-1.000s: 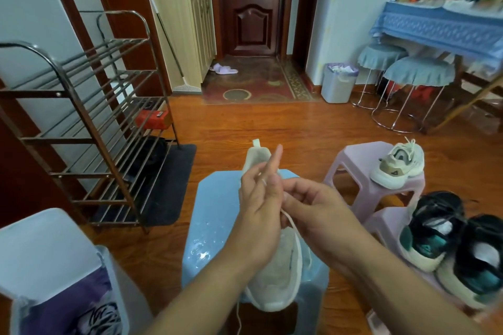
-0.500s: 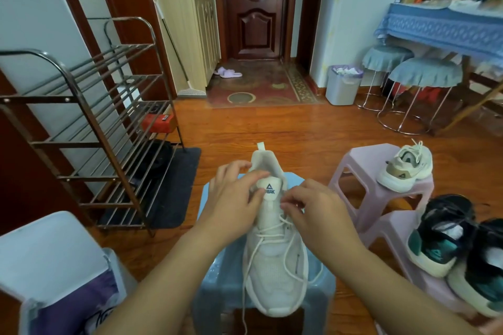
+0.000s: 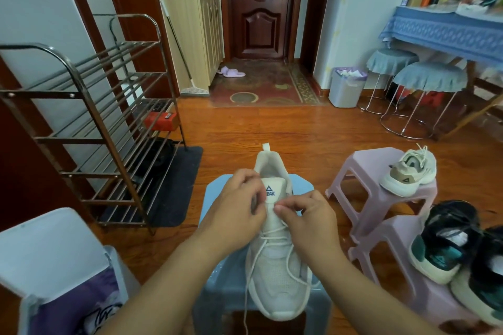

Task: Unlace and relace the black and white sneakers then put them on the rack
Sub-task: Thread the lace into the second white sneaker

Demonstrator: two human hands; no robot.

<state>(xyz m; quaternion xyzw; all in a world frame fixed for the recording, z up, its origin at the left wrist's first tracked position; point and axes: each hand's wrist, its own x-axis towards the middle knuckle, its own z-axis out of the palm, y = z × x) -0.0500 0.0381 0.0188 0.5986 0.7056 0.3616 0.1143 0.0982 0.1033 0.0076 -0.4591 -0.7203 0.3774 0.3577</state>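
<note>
A white sneaker [image 3: 276, 275] lies on a blue stool [image 3: 304, 187], heel away from me, its tongue showing a logo. My left hand [image 3: 239, 207] holds the shoe's left collar beside the tongue with curled fingers. My right hand [image 3: 304, 215] pinches the white lace [image 3: 272, 239] just below the tongue. Loose lace trails down past the toe. A second white sneaker [image 3: 408, 171] stands on a pink stool [image 3: 362, 168]. A metal shoe rack [image 3: 89, 122] stands at the left.
Two black and green sneakers [image 3: 446, 242] sit on a nearer pink stool [image 3: 392, 253] at the right. A white bin with a flap lid [image 3: 46, 253] is at bottom left. A dark mat [image 3: 174, 187] lies under the rack. Two covered stools [image 3: 427, 79] stand far right.
One second ago both hands held the lace up above the shoe. They came down to the tongue, and now the right hand pinches the lace there while the left steadies the collar.
</note>
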